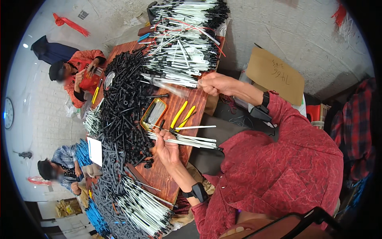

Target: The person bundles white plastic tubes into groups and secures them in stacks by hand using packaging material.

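My left hand (168,149), the lower one in the picture, is closed around a bundle of thin white strips (191,140) with dark ends. My right hand (216,84), higher up, is closed beside the edge of a large pile of white strips (183,53). A pale streak (171,87), smeared by motion, lies beside it; what its fingers hold cannot be made out. Between the hands are yellow-handled pliers (183,116) and a yellow-rimmed tray (154,113) on the reddish wooden table (175,159). A mound of small black plastic parts (123,95) is heaped beyond them.
Grey parts (111,179) and another bundle of white strips (145,207) cover the lower table. Two co-workers sit across it, one in red (85,75), one in blue-grey (65,159). A cardboard piece (274,75) stands near the wall. A white card (94,151) stands among the parts.
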